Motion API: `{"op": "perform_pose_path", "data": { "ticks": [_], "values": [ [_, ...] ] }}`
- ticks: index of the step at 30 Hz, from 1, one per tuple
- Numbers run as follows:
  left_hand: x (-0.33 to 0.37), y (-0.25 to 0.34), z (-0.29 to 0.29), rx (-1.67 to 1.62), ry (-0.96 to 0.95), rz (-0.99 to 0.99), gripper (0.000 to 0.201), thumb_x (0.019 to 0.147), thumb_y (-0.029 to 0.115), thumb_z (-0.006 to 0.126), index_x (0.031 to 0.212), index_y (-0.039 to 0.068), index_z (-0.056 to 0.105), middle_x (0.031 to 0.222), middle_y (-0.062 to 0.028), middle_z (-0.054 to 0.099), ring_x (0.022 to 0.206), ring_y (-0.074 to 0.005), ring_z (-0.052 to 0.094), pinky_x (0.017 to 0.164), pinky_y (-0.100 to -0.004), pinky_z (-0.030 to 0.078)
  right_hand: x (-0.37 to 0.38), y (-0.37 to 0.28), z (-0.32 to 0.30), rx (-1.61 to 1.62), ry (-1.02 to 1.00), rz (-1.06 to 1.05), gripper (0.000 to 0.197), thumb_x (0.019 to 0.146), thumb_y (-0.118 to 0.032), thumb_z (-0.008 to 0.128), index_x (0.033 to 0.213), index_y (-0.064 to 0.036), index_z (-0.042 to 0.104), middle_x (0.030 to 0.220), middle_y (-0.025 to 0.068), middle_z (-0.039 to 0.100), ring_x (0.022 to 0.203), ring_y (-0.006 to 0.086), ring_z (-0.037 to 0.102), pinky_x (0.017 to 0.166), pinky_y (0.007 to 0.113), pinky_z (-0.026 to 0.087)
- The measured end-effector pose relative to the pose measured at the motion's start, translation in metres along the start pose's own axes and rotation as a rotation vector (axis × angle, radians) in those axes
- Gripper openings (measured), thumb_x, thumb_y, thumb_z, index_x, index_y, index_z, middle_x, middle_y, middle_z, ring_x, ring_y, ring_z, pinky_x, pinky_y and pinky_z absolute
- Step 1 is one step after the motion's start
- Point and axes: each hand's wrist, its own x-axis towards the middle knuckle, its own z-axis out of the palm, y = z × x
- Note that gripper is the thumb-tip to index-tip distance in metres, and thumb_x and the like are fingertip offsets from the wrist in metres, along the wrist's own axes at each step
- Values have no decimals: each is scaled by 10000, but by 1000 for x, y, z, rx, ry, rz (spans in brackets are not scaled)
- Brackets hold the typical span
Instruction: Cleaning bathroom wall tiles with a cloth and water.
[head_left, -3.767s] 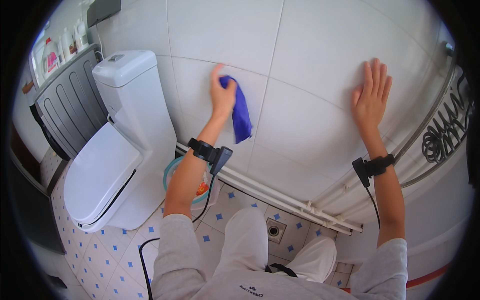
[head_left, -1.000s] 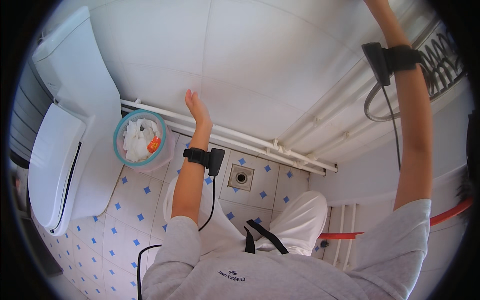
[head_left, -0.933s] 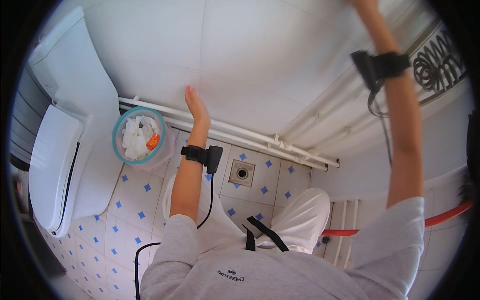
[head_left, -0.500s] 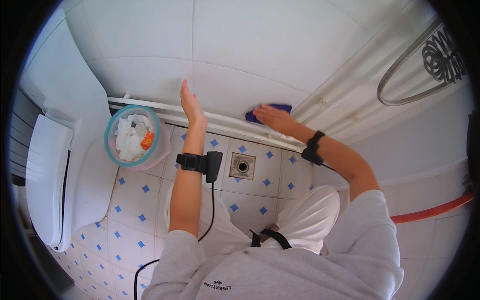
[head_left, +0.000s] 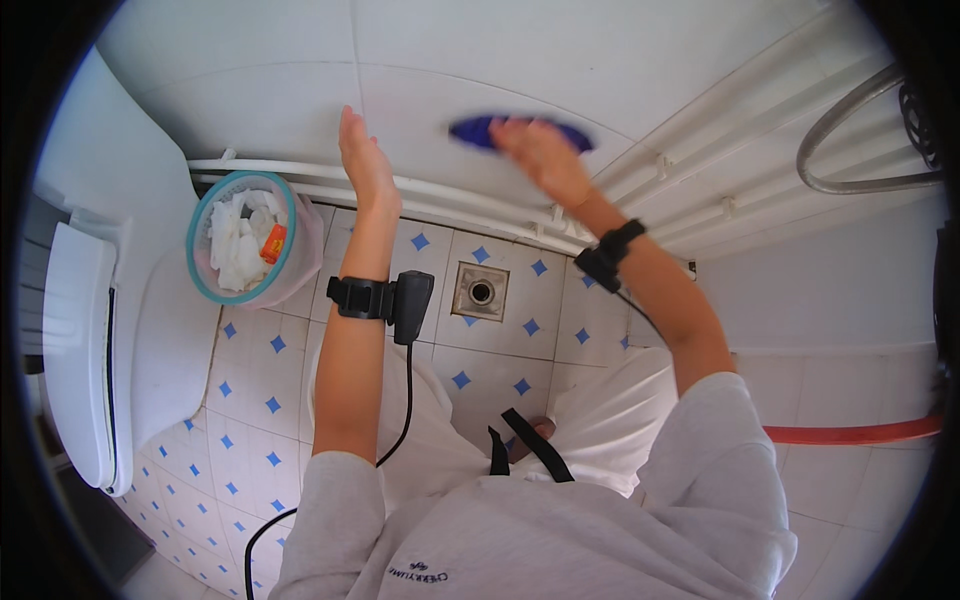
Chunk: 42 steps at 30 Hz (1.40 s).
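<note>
My right hand (head_left: 548,165) presses a dark purple cloth (head_left: 472,131) against the white tiled wall (head_left: 440,85). Part of the cloth lies under the fingers and its edges stick out on both sides; hand and cloth are blurred by motion. To the left, my left hand (head_left: 368,165) is held upright with its fingers stretched out, close to or touching the same wall. It holds nothing. Each wrist wears a black strap.
White pipes (head_left: 430,208) run along the wall's foot. A pink bin (head_left: 300,250) with a turquoise rim stands at the left, beside a white toilet (head_left: 75,350). A floor drain (head_left: 480,291) lies ahead of my legs. A grey shower hose (head_left: 815,150) hangs at the right.
My right hand has slid the purple cloth higher up the wall and slightly left. The whole view has shifted a little; my left hand stays nearly in place by the wall.
</note>
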Motion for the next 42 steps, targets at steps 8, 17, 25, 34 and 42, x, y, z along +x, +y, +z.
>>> {"op": "perform_pose_path", "data": {
  "ticks": [8,17,25,34,42],
  "values": [
    [2,-18,-6,141,-23,12,430,874,317,438,1208,46,444,1255,-81,434,1142,-179,405,925,-288,319,-3,16,-13,-214,127,-238,364,725,-80,557,1087,-51,572,1095,46,556,1043,214,504,894,313,422],
    [-30,-61,35,868,-486,8,441,742,434,610,870,13,612,828,-108,640,780,-241,605,703,-315,459,29,4,-62,-607,585,-88,388,672,16,525,1031,-96,616,1133,-39,562,1039,149,485,912,312,330],
    [-28,-88,43,664,-371,35,341,758,329,600,816,-7,609,782,-123,632,735,-242,598,685,-314,451,5,2,-54,-561,581,17,393,665,47,532,1025,-87,613,1139,-30,562,1062,166,482,917,329,331],
    [-32,-85,45,687,-342,103,302,760,278,619,777,-23,598,737,-120,626,691,-214,591,664,-305,455,-35,-7,-35,-490,560,242,420,705,91,516,1090,-69,574,1186,5,531,1112,201,440,925,356,319],
    [-41,-82,51,733,-349,132,272,741,253,647,763,-7,567,686,-96,609,646,-200,580,627,-301,456,-67,-5,-9,-374,583,387,533,663,118,506,1169,-47,511,1259,62,467,1147,254,402,930,379,305]
  ]
}}
